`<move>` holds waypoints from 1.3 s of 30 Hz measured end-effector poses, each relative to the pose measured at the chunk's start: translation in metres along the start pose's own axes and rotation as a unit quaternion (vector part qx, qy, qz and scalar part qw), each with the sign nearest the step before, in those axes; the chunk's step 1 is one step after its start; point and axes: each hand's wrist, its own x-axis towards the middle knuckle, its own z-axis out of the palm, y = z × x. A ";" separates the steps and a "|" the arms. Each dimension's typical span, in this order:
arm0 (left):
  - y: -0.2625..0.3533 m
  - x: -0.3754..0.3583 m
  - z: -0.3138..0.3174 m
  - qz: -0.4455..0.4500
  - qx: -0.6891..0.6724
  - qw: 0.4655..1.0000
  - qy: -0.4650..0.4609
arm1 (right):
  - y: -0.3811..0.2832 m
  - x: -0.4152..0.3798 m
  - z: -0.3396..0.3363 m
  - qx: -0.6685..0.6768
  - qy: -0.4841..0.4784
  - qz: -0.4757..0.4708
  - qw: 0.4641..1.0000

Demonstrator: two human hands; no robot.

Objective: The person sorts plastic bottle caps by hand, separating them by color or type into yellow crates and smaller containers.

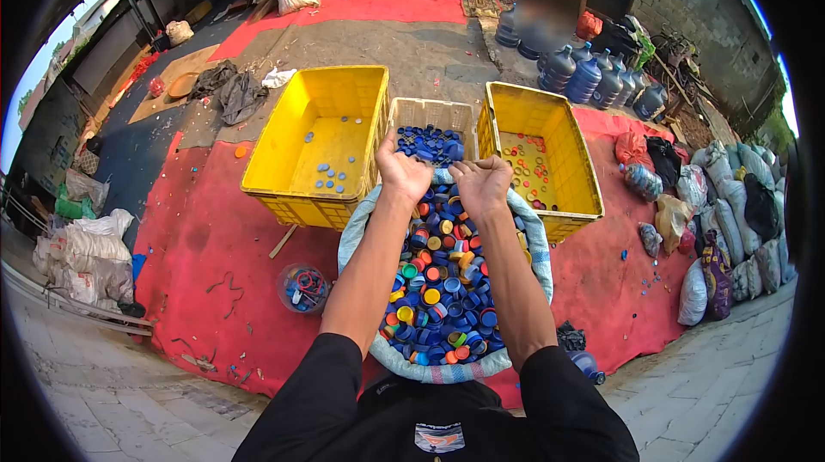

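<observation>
An open white sack [354,230] full of mixed coloured bottle caps [443,290] sits right in front of me on red cloth. Both arms reach over it to its far rim. My left hand [402,171] is closed, held over the far edge near a small beige crate [432,111] filled with blue caps [428,144]. My right hand [481,183] is curled in a fist beside it. What either fist holds is hidden. A big yellow crate [284,144] at the left holds a few blue caps. Another yellow crate [571,161] at the right holds red and orange caps.
A clear tub [302,287] of caps stands left of the sack. Blue water jugs [584,75] stand behind the right crate. Stuffed sacks [730,230] line the right side and more [86,256] the left. A paved path runs along the near edge.
</observation>
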 end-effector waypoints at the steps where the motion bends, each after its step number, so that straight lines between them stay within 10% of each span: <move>1: 0.002 0.001 0.010 0.004 0.010 0.999 0.043 | -0.002 0.008 0.007 -0.005 0.064 -0.011 0.998; 12: 0.034 -0.113 -0.091 0.087 0.206 0.974 0.019 | -0.014 -0.135 -0.055 -0.284 0.092 -0.138 0.944; 28: -0.016 -0.227 -0.124 0.163 0.348 0.918 0.096 | -0.024 -0.187 -0.101 -0.712 0.158 -0.252 0.636; 39: -0.022 -0.239 -0.127 0.188 0.429 0.879 0.096 | 0.029 -0.155 -0.070 -0.844 -0.018 -0.287 0.453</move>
